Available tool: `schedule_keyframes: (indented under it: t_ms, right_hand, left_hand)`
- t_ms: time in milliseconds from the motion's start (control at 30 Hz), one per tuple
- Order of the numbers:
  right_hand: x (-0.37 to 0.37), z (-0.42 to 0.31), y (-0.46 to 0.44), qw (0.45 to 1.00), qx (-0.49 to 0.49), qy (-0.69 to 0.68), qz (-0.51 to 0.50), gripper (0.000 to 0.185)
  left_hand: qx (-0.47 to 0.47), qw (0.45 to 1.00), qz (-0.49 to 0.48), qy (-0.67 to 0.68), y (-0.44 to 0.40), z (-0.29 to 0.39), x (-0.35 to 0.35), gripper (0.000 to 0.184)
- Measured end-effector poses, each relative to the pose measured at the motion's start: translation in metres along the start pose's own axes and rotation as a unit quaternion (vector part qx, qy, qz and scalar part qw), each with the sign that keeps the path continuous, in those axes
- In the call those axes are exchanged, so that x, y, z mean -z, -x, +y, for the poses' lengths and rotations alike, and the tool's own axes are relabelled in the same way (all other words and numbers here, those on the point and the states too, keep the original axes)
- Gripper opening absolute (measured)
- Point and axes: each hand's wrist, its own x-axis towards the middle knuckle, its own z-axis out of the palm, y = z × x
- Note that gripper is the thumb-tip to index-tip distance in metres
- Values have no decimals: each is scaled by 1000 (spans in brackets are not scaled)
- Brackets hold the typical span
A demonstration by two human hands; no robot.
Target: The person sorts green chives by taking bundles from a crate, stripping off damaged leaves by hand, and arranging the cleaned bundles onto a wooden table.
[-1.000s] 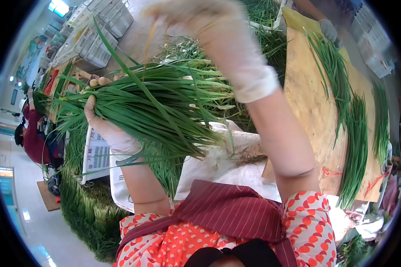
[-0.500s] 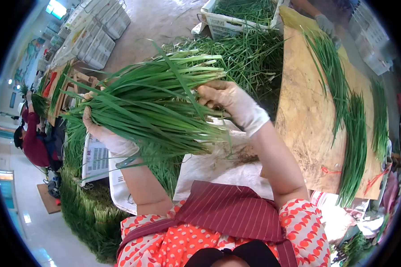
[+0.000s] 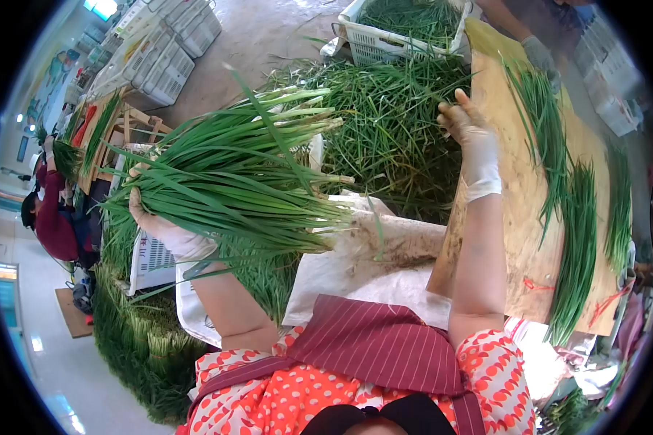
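A thick bunch of garlic chives (image 3: 247, 174) lies across my gloved left hand (image 3: 168, 230), whose fingers wrap round its leafy end. The pale stem ends point right, and a few leaves droop below. My gloved right hand (image 3: 475, 148) is raised over the near edge of a wooden board (image 3: 486, 250), with its fingers apart and nothing visible in them. Behind and below it spreads a heap of loose green leaves (image 3: 392, 130). Several bundles of chives (image 3: 577, 239) rest on the board, beside red ties (image 3: 537, 283).
A white basket of greens (image 3: 384, 49) stands behind the heap. A co-worker's gloved hand (image 3: 540, 59) is at the board's far end. Stacked white crates (image 3: 170, 76), another person (image 3: 56, 217) and chive bundles (image 3: 149, 362) are on the left. A dirty white sheet (image 3: 392, 250) lies before me.
My right hand has left the stem ends, moved right to the board's edge and opened. The bunch, still in my left hand, has shifted slightly left.
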Motion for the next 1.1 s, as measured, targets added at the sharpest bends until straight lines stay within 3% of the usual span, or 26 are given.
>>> schedule_keyframes:
  t_ms: [33, 100, 167, 233, 367, 400, 433, 500, 533, 567, 600, 633, 667, 733, 767, 833, 900, 967, 1033, 1100]
  right_hand:
    - [-2, 18, -5, 962, 148, 231, 9, 41]
    - [-21, 18, 6, 828, 382, 411, 7, 32]
    - [-64, -10, 35, 877, 341, 292, -171, 23]
    - [-99, -14, 57, 770, 473, 405, -140, 21]
    - [-119, 3, 51, 771, 466, 412, -137, 19]
    - [-120, 5, 50, 887, 311, 266, -214, 17]
    - [-120, 6, 49, 945, 134, 105, -278, 14]
    - [-116, -5, 47, 950, 102, 44, -291, 13]
    - [-113, -17, 47, 956, 25, -11, -293, 14]
    - [-111, -23, 47, 953, -52, -65, -292, 17]
    - [-112, -21, 45, 948, -91, -112, -282, 19]
    - [-110, -19, 44, 949, -91, -112, -281, 19]
    - [-108, -17, 42, 941, -111, -135, -289, 21]
    - [-104, -17, 40, 932, -130, -158, -300, 23]
    - [-100, -18, 41, 908, -146, -221, -324, 25]
    - [-98, -16, 42, 880, -162, -282, -346, 27]
    - [-99, -14, 43, 863, -131, -301, -383, 33]
    - [-106, -14, 47, 866, -148, -303, -370, 31]
    - [-112, -9, 50, 867, -165, -306, -358, 29]
    - [-117, -1, 51, 930, -134, -210, -270, 24]
  left_hand:
    - [-1, 1000, 0, 1, -1, 2, 2, 31]
    - [-11, 1000, 17, 15, -2, 3, 3, 26]
    - [-17, 1000, 24, -7, -2, -4, -8, 26]
    - [-22, 999, 31, -32, 1, -10, -14, 25]
    - [1, 999, -2, -54, 4, -17, -24, 26]
    - [1, 998, -1, -62, 6, -19, -29, 27]
    - [2, 997, 1, -71, 8, -20, -32, 28]
    - [11, 998, -38, -53, 7, -24, -33, 30]
    - [21, 996, -79, -34, 6, -27, -35, 31]
    - [23, 996, -80, -33, 7, -30, -37, 31]
    - [-1, 997, -12, -82, 8, -32, -40, 32]
    - [-25, 990, 55, -130, 10, -33, -41, 33]
    - [-26, 990, 55, -130, 10, -31, -38, 33]
    - [42, 995, -56, -68, 7, -22, -31, 35]
    - [40, 995, -56, -68, 6, -21, -30, 35]
    - [32, 990, 50, -125, 4, -20, -30, 35]
    - [11, 991, 35, -125, 6, -25, -28, 35]
    - [-8, 992, 19, -124, 9, -32, -30, 35]
    - [80, 995, -37, -40, 14, -35, -35, 34]
    - [60, 996, -41, -45, 13, -39, -39, 34]
